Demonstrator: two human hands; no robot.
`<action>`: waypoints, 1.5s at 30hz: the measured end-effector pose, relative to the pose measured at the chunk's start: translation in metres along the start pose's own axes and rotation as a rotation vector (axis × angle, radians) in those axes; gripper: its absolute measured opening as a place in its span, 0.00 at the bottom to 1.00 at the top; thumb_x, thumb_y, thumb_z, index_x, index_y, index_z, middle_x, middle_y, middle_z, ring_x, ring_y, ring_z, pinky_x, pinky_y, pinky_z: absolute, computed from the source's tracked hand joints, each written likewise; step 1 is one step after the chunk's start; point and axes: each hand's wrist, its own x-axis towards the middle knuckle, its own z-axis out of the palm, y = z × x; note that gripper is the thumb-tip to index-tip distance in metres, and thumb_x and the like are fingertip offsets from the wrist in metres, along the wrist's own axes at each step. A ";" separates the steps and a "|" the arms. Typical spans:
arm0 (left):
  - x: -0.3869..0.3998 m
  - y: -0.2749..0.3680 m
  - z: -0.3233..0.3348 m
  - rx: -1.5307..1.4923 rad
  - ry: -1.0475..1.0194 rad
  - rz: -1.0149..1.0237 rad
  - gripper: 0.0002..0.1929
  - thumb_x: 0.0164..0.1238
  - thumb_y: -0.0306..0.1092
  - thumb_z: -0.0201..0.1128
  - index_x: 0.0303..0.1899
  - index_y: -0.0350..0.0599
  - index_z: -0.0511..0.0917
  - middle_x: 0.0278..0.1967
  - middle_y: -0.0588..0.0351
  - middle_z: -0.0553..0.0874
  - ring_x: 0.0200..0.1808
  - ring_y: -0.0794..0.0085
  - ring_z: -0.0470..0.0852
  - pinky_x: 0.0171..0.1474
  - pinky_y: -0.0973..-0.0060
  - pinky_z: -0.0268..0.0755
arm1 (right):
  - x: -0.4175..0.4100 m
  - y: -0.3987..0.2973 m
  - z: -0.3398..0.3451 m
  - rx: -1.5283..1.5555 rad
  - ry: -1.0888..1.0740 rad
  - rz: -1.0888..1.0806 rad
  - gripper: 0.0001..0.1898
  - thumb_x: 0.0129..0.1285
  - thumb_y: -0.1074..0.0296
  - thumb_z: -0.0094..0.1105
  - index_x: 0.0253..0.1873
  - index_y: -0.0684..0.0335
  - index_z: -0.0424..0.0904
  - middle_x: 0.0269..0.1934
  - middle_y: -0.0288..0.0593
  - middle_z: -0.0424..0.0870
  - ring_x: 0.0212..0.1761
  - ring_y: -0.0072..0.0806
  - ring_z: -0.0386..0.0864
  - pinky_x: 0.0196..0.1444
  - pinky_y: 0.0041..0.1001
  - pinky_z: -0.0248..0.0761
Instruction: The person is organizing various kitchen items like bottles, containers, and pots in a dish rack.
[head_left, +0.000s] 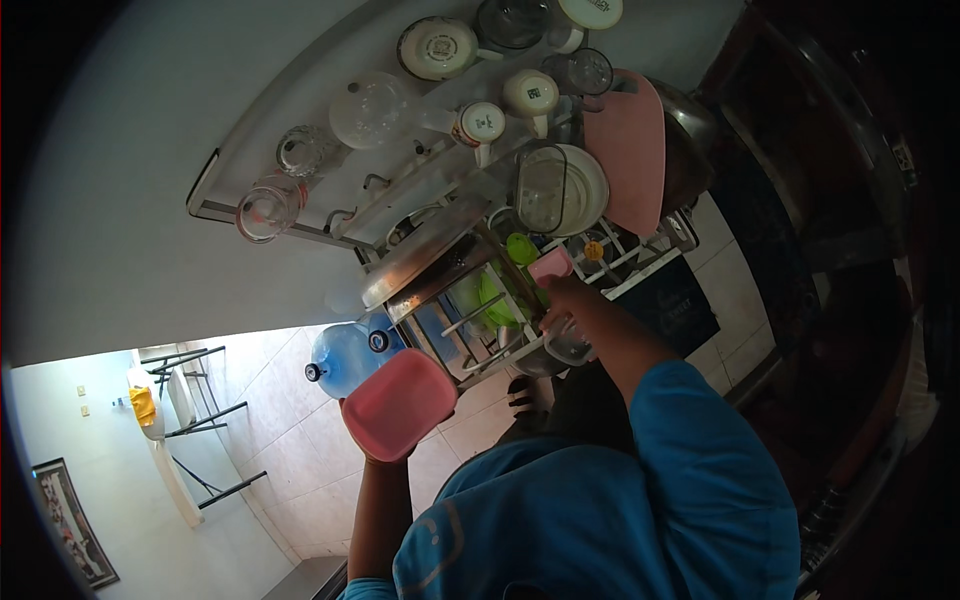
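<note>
A pink plastic container (401, 405) rests in my left hand (388, 463), which supports it from below; most of the fingers are hidden behind it. My right hand (568, 300) reaches to the metal dish rack (517, 352). Its fingertips are close to a small pink plastic piece (553, 265) and a clear plastic container (568, 343); whether they grip either is unclear. Green plastic dishes (499, 296) sit inside the rack. Large metal pans (424, 255) lean at its left side. On top are a clear rectangular dish (541, 187) and a pink board (626, 154).
Upturned mugs (482, 124) and glasses (270, 210) stand on the shelf above. Blue water jugs (341, 360) are on the tiled floor beyond the rack. A dark blue box (667, 304) lies right of the rack. Folding furniture legs (210, 420) stand farther left.
</note>
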 end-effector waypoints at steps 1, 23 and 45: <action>0.001 -0.003 0.001 -0.012 0.055 0.002 0.41 0.52 0.68 0.47 0.61 0.45 0.58 0.60 0.49 0.65 0.61 0.51 0.62 0.57 0.41 0.55 | 0.005 0.005 0.001 0.100 -0.189 0.041 0.41 0.30 0.45 0.73 0.48 0.71 0.72 0.41 0.55 0.79 0.39 0.40 0.79 0.37 0.32 0.73; 0.077 -0.051 0.071 -0.060 -0.334 0.066 0.35 0.54 0.43 0.44 0.66 0.47 0.48 0.63 0.51 0.60 0.63 0.59 0.60 0.65 0.63 0.49 | -0.280 -0.175 -0.022 0.040 0.229 -0.630 0.43 0.42 0.54 0.71 0.62 0.64 0.60 0.65 0.52 0.56 0.52 0.28 0.71 0.48 0.26 0.68; 0.044 -0.007 0.098 -0.319 -0.282 -0.062 0.26 0.62 0.51 0.37 0.55 0.44 0.67 0.54 0.49 0.71 0.56 0.54 0.68 0.60 0.55 0.58 | -0.315 -0.190 -0.033 0.841 0.170 -0.912 0.25 0.47 0.59 0.68 0.47 0.61 0.67 0.50 0.43 0.73 0.35 0.20 0.77 0.33 0.20 0.73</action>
